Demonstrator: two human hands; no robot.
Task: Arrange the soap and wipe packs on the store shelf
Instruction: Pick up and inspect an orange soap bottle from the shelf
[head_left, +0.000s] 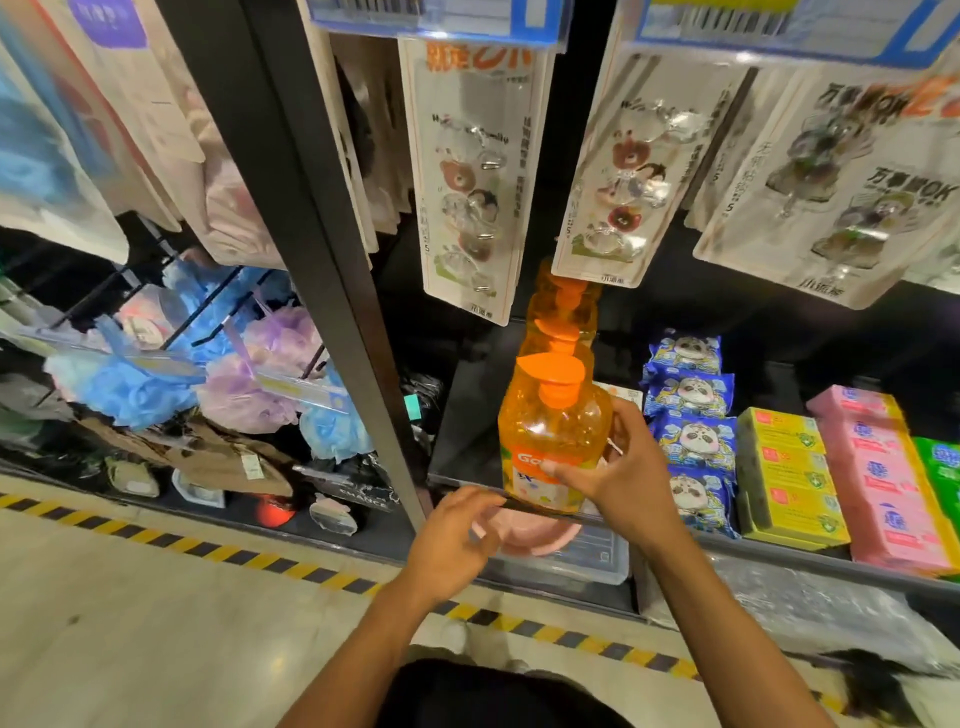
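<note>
An orange pump bottle of liquid soap (550, 431) stands at the front edge of the black shelf (467, 415), first in a row of like bottles (563, 317) running back. My right hand (618, 478) grips this front bottle around its right side and label. My left hand (457, 535) hovers just below the shelf edge with loosely curled fingers, holding nothing. To the right lie a column of blue panda wipe packs (693, 436), yellow soap boxes (784, 478), pink soap packs (878, 478) and a green pack (943, 467).
Carded hook packs (472, 176) hang above the shelf. Bath puffs (249, 384) fill the left bay behind a black upright post (332, 260). A pink bowl (524, 535) and clear boxes (571, 561) sit on the lower shelf. Yellow-black tape (260, 561) lines the floor.
</note>
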